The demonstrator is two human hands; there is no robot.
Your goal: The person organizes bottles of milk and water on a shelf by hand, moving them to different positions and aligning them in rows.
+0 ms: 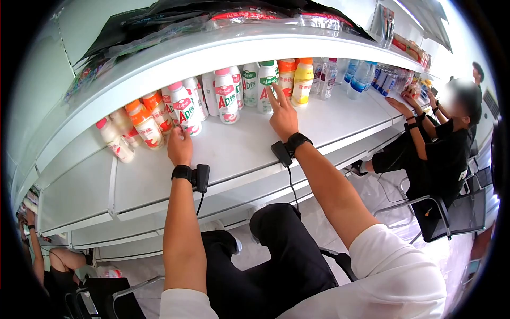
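My left hand (180, 145) is at the base of a white bottle with a pink cap and red-green lettering (185, 110), its fingers curled and partly hidden against the bottle. My right hand (283, 112) is raised in front of a green-capped white bottle (266, 87), with two fingers stretched out over its right side. Between my hands stands another pink-capped white bottle (227, 97). Right of my right hand is a yellow bottle with an orange cap (303, 84). Orange-capped bottles (146, 126) lean left of my left hand.
An upper shelf (228, 47) with dark plastic packs overhangs the bottles. Water bottles (362, 77) and cans (387, 81) stand farther right on the lower shelf (223, 149). A seated person in black (446, 154) reaches toward the shelf at right; another person's arm (36, 250) shows at far left.
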